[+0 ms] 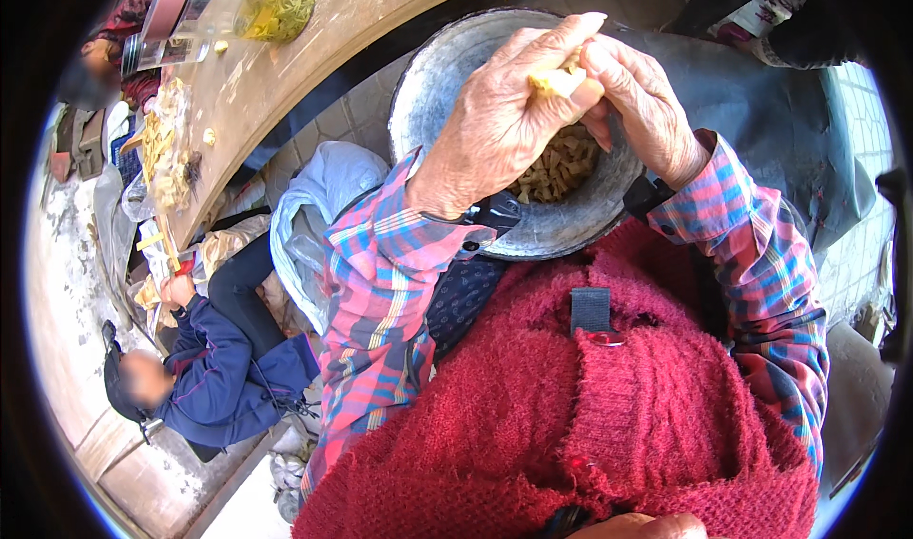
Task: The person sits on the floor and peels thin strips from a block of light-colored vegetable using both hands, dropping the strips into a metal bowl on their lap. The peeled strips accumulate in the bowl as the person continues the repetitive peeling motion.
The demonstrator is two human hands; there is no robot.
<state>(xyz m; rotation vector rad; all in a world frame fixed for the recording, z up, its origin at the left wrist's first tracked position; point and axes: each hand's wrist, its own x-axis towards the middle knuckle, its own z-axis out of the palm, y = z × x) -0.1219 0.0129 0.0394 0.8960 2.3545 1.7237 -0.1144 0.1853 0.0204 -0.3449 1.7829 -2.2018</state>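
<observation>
My left hand [503, 104] is over a worn grey metal basin [428, 86], its fingers closed around a pale yellow piece of food [558, 81], perhaps a vegetable. From the other side, the thumb and fingers of my right hand [635, 86] pinch at the same piece. Much of it is hidden by my fingers, and I cannot tell whether a blade is among them. Below my hands, small pale chopped pieces [560, 168] cover the visible part of the basin's bottom. The basin rests close against my lap.
A wooden table [349, 22] runs along the left, bearing a jar of yellow-green contents [274, 11] and pale strips [153, 143]. A light plastic bag [335, 172] stands beside my left arm. Another person in a dark blue jacket [214, 389] sits at left. Dark sheeting [749, 118] lies right.
</observation>
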